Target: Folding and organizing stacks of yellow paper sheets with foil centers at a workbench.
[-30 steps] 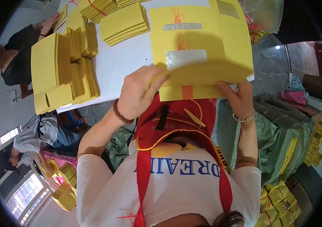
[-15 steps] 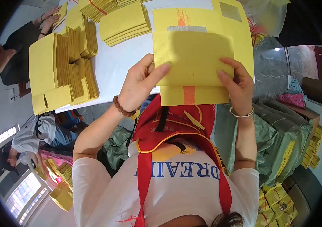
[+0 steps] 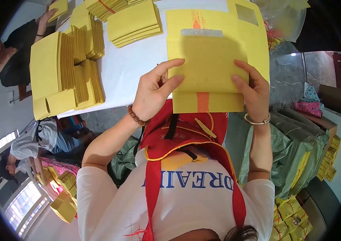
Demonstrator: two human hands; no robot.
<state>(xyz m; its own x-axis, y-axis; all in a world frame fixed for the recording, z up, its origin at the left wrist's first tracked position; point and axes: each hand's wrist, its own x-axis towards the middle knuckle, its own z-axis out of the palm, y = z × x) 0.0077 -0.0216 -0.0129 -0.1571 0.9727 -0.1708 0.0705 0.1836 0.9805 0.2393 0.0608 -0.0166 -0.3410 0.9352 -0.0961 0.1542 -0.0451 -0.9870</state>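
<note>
A white-covered table fills the upper middle of the view, and a folded yellow sheet lies at its near edge, before the person's red apron, a band with an orange stripe along its near side. Beyond it, more yellow card carries a grey strip. The left hand is at the sheet's left edge, thumb and forefinger apart on its top; the right hand is at the right edge, thumb and forefinger also apart, the others curled, and whether they pinch the sheet cannot be told. Stacks of folded yellow pieces cover the table's left side, with another stack farther back. To the left, a co-worker in black handles a yellow piece; below, one in a white top works near a bright window. On the right are a grey floor, green-wrapped bundles and yellow packets tied with red.
</note>
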